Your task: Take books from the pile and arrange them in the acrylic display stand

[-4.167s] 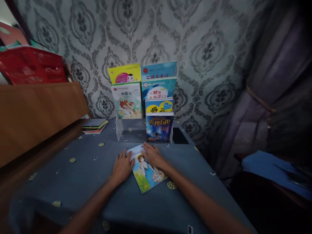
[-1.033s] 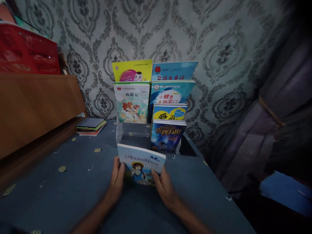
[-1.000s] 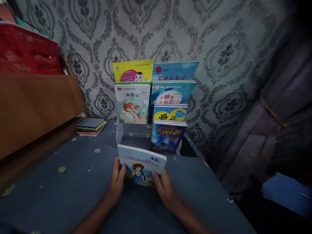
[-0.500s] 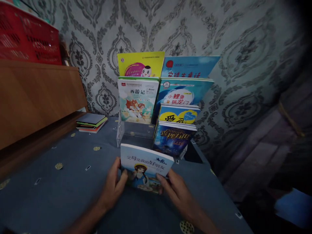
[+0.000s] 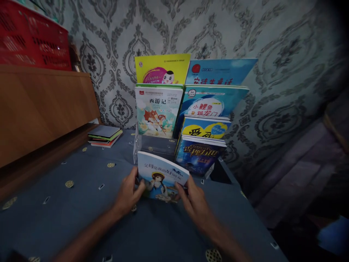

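A light-blue paperback book, with a girl in a yellow hat on its cover, is held up between both hands. My left hand grips its left edge, thumb on the front cover. On the opposite edge my right hand is closed the same way, its hidden fingers behind the cover. Just beyond the book stands a clear tiered book stand. Its left side holds a white-and-green book and a yellow book behind; the lowest left tier shows bare. Down its right side, a dark-blue book stands in front of several others.
A small stack of books lies at the left on the dark patterned tablecloth. A wooden cabinet with a red basket on top rises at far left. Behind is a wallpapered wall; a curtain hangs at right.
Both hands have raised the light-blue book slightly and brought it closer to the stand's lower left tier. The cover now bends a little more. The whole view has shifted slightly.
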Tool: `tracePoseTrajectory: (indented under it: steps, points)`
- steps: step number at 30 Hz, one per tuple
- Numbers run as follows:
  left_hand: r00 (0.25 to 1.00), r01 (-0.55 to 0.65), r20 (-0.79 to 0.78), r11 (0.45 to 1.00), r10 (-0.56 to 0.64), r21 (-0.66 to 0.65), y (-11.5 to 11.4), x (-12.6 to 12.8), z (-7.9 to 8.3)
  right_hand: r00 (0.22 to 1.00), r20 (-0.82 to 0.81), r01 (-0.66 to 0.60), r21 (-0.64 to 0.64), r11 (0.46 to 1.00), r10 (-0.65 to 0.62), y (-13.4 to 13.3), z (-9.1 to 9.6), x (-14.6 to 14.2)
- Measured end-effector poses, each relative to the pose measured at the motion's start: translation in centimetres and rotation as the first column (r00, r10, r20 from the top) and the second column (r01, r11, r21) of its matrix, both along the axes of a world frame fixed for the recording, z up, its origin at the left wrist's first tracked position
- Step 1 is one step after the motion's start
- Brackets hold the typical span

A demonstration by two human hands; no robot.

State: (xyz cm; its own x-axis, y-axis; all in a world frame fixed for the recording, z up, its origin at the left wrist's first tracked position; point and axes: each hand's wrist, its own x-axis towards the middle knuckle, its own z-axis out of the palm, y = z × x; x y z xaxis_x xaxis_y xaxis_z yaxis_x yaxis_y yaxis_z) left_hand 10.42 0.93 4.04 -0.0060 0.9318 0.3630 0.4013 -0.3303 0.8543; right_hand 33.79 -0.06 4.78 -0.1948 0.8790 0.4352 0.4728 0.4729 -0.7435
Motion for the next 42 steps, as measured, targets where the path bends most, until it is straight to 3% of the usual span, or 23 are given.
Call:
tracePoseTrajectory:
  steps: [6,9,19,25,31,36,39,42]
  points:
    - [1.0,0.008,-0.021,1.0,-0.008,0.011,2.1,-0.7,0.3,1.0,-0.001,-0.005,0.007,1.0,0.005,2.6,0.2,-0.6]
    - [1.0,-0.009,0.015,1.0,0.009,0.01,3.2,-0.9,0.7,0.999,0.045,0.0,0.084,0.996,-0.004,3.3,0.6,-0.9]
    - [0.967,-0.045,0.254,0.994,0.018,0.098,6.6,-1.5,1.3,0.989,0.103,-0.13,0.212,0.969,0.11,4.9,3.9,-2.9]
    - [0.984,-0.052,0.177,0.982,0.019,0.182,7.7,-1.9,2.4,0.994,0.079,-0.096,0.302,0.948,0.075,6.6,5.0,-2.9]
    - [0.995,-0.1,0.017,0.918,0.101,0.384,9.0,-2.3,5.3,0.998,0.054,-0.042,0.443,0.896,0.02,7.4,7.1,-2.7]
    - [0.989,-0.095,-0.047,0.837,0.143,0.538,10.2,-2.0,8.0,0.999,-0.018,0.04,0.574,0.818,-0.037,8.3,8.5,-3.0]
    - [0.977,-0.135,-0.054,0.794,0.206,0.593,10.8,-1.9,8.7,0.998,-0.035,0.061,0.614,0.787,-0.05,9.0,9.0,-3.2]
    - [0.974,-0.123,-0.079,0.787,0.214,0.605,11.3,-2.0,8.8,0.998,-0.045,0.066,0.632,0.772,-0.048,9.6,9.4,-3.4]
